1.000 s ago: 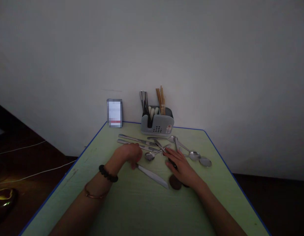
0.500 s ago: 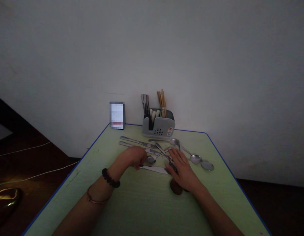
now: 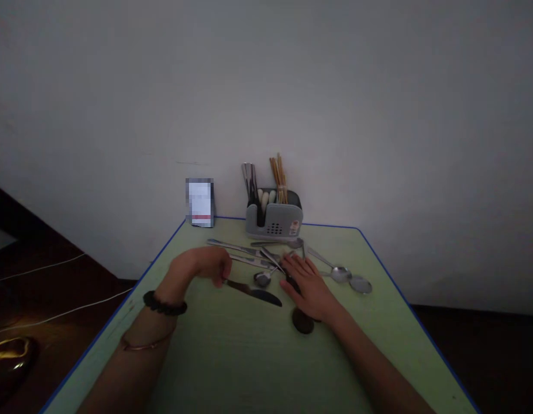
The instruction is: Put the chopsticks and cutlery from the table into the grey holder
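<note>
My left hand (image 3: pixel 210 264) is closed around the handle end of a table knife (image 3: pixel 257 293), whose blade points right over the front of the cutlery pile. My right hand (image 3: pixel 305 282) lies with fingers outstretched on top of the pile, covering part of it. Under and around its fingers are metal handles and a small spoon (image 3: pixel 263 279). Two more knives (image 3: pixel 232 247) lie behind my left hand. A dark round spoon bowl (image 3: pixel 302 321) sticks out below my right palm. To the right rest large spoons (image 3: pixel 341 274) and a flat round metal piece (image 3: pixel 361 284).
A grey cutlery holder (image 3: pixel 275 221) with bundled chopsticks (image 3: pixel 279 178), metal utensils and white handles stands against the wall. A phone with a lit screen (image 3: pixel 200 202) leans at the back left corner. The green table (image 3: pixel 249 368) has a blue edge.
My left hand has moved left with the knife, drawing it away from the pile, and its blade now slants down to the right. My right hand stays over the pile. The view has shifted slightly.
</note>
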The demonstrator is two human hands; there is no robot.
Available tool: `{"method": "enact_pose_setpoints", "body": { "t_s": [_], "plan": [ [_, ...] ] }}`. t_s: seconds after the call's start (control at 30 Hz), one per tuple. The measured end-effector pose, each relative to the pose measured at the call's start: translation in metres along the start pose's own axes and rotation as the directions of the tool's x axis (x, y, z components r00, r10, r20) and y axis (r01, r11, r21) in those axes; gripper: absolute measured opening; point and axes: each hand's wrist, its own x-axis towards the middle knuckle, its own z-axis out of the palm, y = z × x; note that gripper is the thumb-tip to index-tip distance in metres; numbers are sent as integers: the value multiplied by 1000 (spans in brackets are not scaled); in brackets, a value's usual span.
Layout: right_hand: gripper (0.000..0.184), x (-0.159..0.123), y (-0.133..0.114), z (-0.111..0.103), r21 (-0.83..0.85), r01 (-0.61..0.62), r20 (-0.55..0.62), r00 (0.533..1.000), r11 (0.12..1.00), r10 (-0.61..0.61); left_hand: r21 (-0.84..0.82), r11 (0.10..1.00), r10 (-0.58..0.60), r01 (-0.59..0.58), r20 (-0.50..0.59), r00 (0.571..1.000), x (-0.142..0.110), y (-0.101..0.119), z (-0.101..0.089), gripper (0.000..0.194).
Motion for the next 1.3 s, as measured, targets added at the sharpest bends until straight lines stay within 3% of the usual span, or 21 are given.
{"method": "enact_pose_setpoints", "body": {
  "t_s": [0.13,0.33,0.5,0.73,1.0,1.07,1.17,1.3],
  "plan": [
    [53,-3,-5,-5,22,36,52,998,999,-37,-146,984,95,-102,-50,994,-7,-18,-8,17],
    [44,-20,-17,-13,109,113,64,991,988,-121,-93,994,45,-57,-122,992,-7,-23,-8,17],
    [29,-21,-8,-17,260,159,25,985,952,-171,-74,996,42,-53,-139,989,-6,-23,-7,17],
    [33,-18,8,-8,391,44,-98,995,919,-6,-61,997,48,-57,-132,990,-6,-22,-7,19],
    [47,-6,-17,8,344,113,-316,949,932,2,-37,997,66,-73,-151,986,-7,-23,-9,18],
    [55,-2,-21,12,339,138,-308,951,931,-28,-38,996,77,-84,-157,985,-8,-23,-10,18],
    [64,0,-17,12,352,83,-240,971,932,4,-33,996,74,-80,-144,987,-7,-24,-9,19],
    [46,-8,3,4,294,-13,-237,968,956,86,-47,997,61,-67,-115,991,-4,-23,-7,20]
  ]
}}
